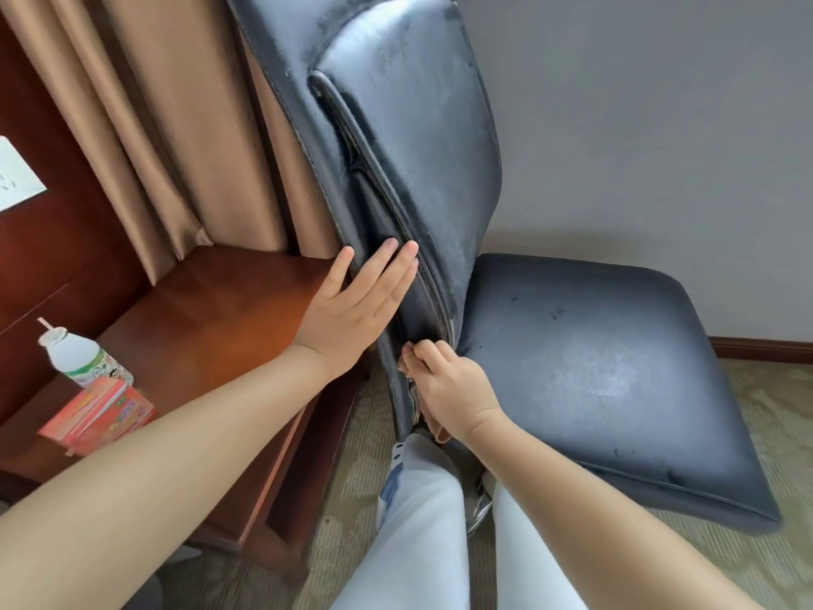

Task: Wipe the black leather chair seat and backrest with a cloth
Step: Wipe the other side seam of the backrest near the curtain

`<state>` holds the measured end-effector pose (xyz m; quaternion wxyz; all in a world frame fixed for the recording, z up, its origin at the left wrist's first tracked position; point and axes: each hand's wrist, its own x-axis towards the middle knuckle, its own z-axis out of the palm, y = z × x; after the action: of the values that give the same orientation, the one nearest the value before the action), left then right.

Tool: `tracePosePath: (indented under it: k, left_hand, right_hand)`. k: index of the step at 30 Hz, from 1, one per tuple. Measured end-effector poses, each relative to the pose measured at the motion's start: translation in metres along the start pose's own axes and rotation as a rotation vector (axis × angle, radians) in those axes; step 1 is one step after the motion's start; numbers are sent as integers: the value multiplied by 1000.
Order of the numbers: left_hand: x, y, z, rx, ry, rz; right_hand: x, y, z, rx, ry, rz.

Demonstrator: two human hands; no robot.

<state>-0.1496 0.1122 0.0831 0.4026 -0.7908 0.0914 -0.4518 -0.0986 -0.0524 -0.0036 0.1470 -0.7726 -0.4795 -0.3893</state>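
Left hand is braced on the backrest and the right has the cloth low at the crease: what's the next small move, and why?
Probably draw the brown cloth upward along the black leather backrest's side edge. The right hand grips it at the bottom, the left hand lies flat steadying the backrest, and dull, streaky leather shows above.

Quick count from the head view: one black leather chair, made up of one backrest (422, 138) and one seat cushion (602, 380). Two hands on it, a left hand (352, 310) and a right hand (448, 389), with one brownish cloth (407, 365) bunched in the right. One wooden desk (211, 310) holding one plastic bottle with a straw (79, 358) and one orange packet (101, 416). One brown curtain (145, 116), one sheet of paper (15, 173).
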Motion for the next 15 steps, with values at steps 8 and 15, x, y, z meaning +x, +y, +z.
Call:
tracePosePath:
  k: [8,15]
  left_hand:
    - [0,0,-1,-7,-19,8]
    - [-2,-2,10,-62,21,-11]
  right_hand:
    - [29,0,-19,53,119,86]
    - [6,-15,21,53,112,155]
